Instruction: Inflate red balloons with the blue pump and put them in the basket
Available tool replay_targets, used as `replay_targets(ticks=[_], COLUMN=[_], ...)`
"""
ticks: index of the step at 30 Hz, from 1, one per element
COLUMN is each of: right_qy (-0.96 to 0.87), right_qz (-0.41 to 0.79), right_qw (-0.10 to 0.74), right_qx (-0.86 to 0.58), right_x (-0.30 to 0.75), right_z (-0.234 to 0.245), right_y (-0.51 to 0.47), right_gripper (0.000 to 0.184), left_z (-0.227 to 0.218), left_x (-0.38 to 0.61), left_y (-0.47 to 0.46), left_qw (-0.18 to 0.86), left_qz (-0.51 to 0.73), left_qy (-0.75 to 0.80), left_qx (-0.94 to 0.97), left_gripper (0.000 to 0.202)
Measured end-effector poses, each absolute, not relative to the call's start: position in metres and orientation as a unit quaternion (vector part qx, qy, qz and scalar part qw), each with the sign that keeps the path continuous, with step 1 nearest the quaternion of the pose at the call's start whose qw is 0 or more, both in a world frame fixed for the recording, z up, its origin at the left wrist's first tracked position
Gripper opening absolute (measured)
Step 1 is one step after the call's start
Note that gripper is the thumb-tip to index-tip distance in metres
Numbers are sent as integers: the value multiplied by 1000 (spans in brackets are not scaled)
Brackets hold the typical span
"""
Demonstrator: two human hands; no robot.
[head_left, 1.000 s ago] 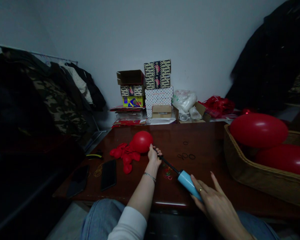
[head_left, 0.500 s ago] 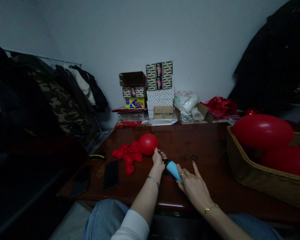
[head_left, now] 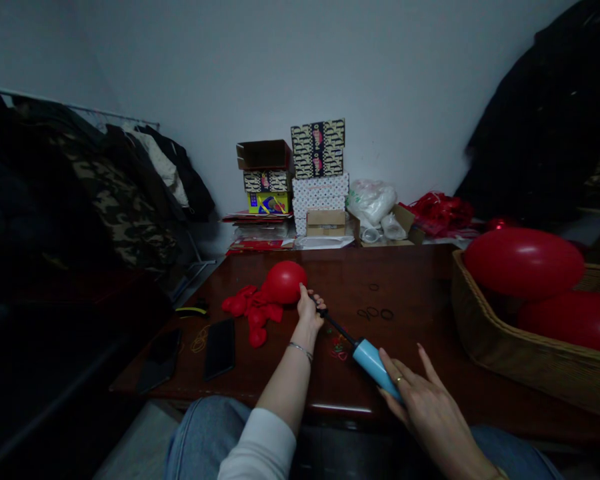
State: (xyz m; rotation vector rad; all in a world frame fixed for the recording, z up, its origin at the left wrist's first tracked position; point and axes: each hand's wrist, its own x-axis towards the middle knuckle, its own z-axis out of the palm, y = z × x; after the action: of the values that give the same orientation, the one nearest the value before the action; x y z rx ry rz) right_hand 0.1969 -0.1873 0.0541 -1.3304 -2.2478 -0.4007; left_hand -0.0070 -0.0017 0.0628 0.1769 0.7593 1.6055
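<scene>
A blue hand balloon pump [head_left: 375, 365] slants across the table front, its black rod drawn out of the barrel. My left hand [head_left: 309, 308] is closed around the pump's black end, right at a partly inflated red balloon [head_left: 286, 282]; the balloon's neck is hidden by my fingers. Around the lower part of the blue barrel, my right hand [head_left: 425, 400] is closed, with one finger lifted off. Limp red balloons [head_left: 253, 308] lie in a heap left of the inflated one. Small coloured rubber bands [head_left: 339, 348] rest under the rod.
A wicker basket [head_left: 480, 323] with big red balloons [head_left: 525, 263] stands at the right. Dark bands [head_left: 374, 313] lie mid-table. Two dark phones [head_left: 220, 349], tan rubber bands [head_left: 200, 339] and a yellow-black tool [head_left: 192, 311] are at the left. Stacked boxes [head_left: 320, 193] stand behind.
My right hand has drawn the blue barrel back toward me and to the right, exposing the black rod. My left hand and the balloon have shifted slightly left; the balloon looks about the same size.
</scene>
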Motion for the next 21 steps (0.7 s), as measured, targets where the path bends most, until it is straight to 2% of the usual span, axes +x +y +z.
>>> replay_targets(ticks=[11, 21], right_qy=[-818, -814], right_qz=[-135, -136], right_qw=[227, 229], right_qx=[-511, -516], right_x=[167, 153], right_z=[69, 64], right_y=[-161, -153], right_gripper=[44, 47], left_z=[62, 56], left_x=[8, 2], left_y=[-14, -11], left_qw=[636, 622], left_qz=[696, 700], left_qy=[327, 345], left_qx=[68, 69], left_gripper=[35, 31])
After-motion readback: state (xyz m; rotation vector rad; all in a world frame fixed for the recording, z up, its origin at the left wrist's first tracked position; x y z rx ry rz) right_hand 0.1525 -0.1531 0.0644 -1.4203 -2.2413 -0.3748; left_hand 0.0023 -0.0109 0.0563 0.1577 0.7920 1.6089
